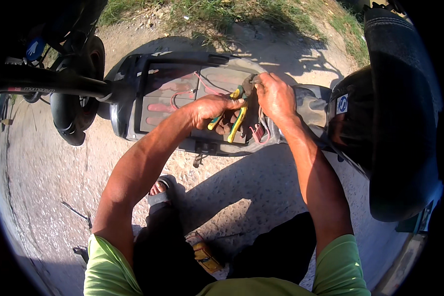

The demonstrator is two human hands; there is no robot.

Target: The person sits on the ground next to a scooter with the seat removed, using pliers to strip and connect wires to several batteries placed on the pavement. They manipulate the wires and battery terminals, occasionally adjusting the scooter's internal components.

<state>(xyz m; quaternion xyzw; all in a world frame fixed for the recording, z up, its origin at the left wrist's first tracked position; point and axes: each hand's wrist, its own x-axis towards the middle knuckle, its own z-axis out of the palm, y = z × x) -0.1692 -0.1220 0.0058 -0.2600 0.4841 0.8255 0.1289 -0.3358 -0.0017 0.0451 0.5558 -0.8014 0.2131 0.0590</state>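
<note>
My left hand [214,109] is closed around a pair of pliers [238,124] with yellow and green handles. The jaws point up and right, toward my right hand [277,96]. That hand's fingers are pinched together beside the jaws; a small dark piece shows there, too unclear to name. Both hands are over the open floor compartment [125,93] of an electric scooter. Inside lie grey batteries [165,107] with reddish markings. A pink-red wire [206,85] loops across them. Below my right hand hangs a red connector [257,132] on wires.
The scooter's dark seat [399,113] rises at the right, its front wheel [94,74] at the left. A yellow meter-like device [206,257] lies on the ground between my legs. A thin rod [75,212] lies at the left. Grass [276,15] grows beyond.
</note>
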